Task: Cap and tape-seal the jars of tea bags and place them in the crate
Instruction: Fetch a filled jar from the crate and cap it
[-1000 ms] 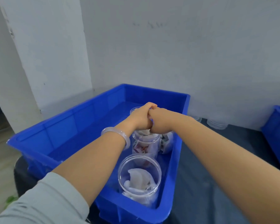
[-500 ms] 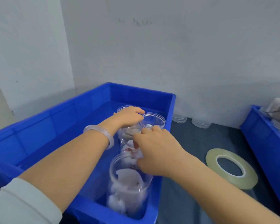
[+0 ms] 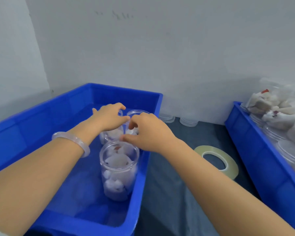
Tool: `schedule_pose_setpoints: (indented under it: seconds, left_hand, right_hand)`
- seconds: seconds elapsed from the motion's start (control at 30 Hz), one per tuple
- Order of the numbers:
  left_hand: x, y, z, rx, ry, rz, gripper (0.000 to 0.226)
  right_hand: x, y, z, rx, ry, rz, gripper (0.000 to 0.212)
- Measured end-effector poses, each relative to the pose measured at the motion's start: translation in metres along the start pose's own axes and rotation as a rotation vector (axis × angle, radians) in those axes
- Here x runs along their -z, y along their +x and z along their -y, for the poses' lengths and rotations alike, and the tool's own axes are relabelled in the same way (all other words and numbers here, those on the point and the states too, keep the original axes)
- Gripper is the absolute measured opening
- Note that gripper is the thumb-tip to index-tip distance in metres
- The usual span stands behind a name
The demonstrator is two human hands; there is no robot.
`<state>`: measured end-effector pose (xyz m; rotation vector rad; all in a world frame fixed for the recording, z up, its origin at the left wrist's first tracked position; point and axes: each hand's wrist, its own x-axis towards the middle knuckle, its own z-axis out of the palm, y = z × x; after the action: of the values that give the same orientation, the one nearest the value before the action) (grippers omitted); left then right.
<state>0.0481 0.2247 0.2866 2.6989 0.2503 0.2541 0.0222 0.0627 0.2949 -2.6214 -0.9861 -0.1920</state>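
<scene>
The right hand (image 3: 147,132) is shifting off the near jar (image 3: 118,169) toward the far ones. In the crate (image 3: 32,126), the left hand (image 3: 109,117) is curling its grip over a far jar (image 3: 111,135); the right grip is hanging apart, empty. A nudge could topple the crowded jars. A tape roll (image 3: 216,160) is lying on the dark tabletop (image 3: 177,193) below a grey wall (image 3: 160,48).

Glossy blue plastic crate (image 3: 71,109); clear smooth plastic jars (image 3: 118,169); matt dark tabletop (image 3: 169,193).

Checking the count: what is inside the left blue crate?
In the left crate: the nearest jar, upright, with tea bags, and at least two more behind. The left grip and right grip partly cover those; their caps cannot be told.
</scene>
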Motion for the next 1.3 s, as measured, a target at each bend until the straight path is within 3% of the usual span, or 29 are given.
schedule_pose_setpoints:
  seconds: [0.1, 0.13, 0.23, 0.37, 0.47, 0.63, 0.8, 0.83, 0.93, 1.0, 1.07, 1.2, 1.3]
  left_hand:
    - [0.007, -0.010, -0.025, -0.242, -0.031, -0.074, 0.028]
    - [0.010, -0.014, -0.037, -0.337, -0.120, -0.025, 0.021]
    - [0.009, -0.024, -0.071, -0.465, -0.172, 0.167, 0.035]
    - [-0.004, -0.012, -0.073, -0.333, 0.187, 0.088, 0.038]
    - [-0.013, -0.009, -0.057, -0.181, 0.464, 0.230, 0.035]
    - [-0.024, -0.006, -0.049, -0.190, 0.428, 0.042, 0.015]
    - [0.003, -0.008, -0.073, -0.221, 0.302, -0.126, 0.019]
    - [0.015, -0.010, -0.083, -0.264, 0.284, -0.166, 0.020]
    - [0.049, -0.021, -0.121, -0.412, 0.150, -0.271, 0.019]
    - [0.056, -0.028, -0.149, -0.477, 0.051, -0.258, 0.016]
    - [0.048, -0.038, -0.176, -0.472, 0.037, -0.160, 0.013]
    - [-0.017, -0.056, -0.206, -0.315, -0.033, -0.031, 0.014]
    - [-0.095, -0.068, -0.200, -0.219, -0.365, -0.221, 0.009]
  right_hand:
    - [0.004, -0.003, -0.021, -0.085, 0.043, -0.070, 0.032]
    - [0.006, -0.004, -0.026, -0.103, 0.058, -0.086, 0.027]
    - [0.008, -0.010, -0.041, -0.163, 0.112, -0.131, 0.020]
    - [0.010, -0.021, -0.064, -0.258, 0.131, -0.104, 0.024]
    - [0.009, -0.027, -0.079, -0.289, 0.137, -0.098, 0.022]
    - [0.000, -0.030, -0.089, -0.339, 0.157, -0.076, 0.017]
    - [-0.002, -0.030, -0.100, -0.365, 0.250, -0.139, 0.016]
    - [0.000, -0.030, -0.104, -0.372, 0.272, -0.175, 0.021]
    - [0.008, -0.031, -0.110, -0.360, 0.466, -0.311, 0.072]
    - [0.016, -0.034, -0.112, -0.289, 0.640, -0.396, 0.093]
    - [0.018, -0.040, -0.120, -0.245, 0.705, -0.433, 0.082]
    - [-0.005, -0.062, -0.143, -0.375, 0.570, -0.301, 0.069]
    - [-0.029, -0.080, -0.152, -0.287, 0.394, -0.339, 0.019]
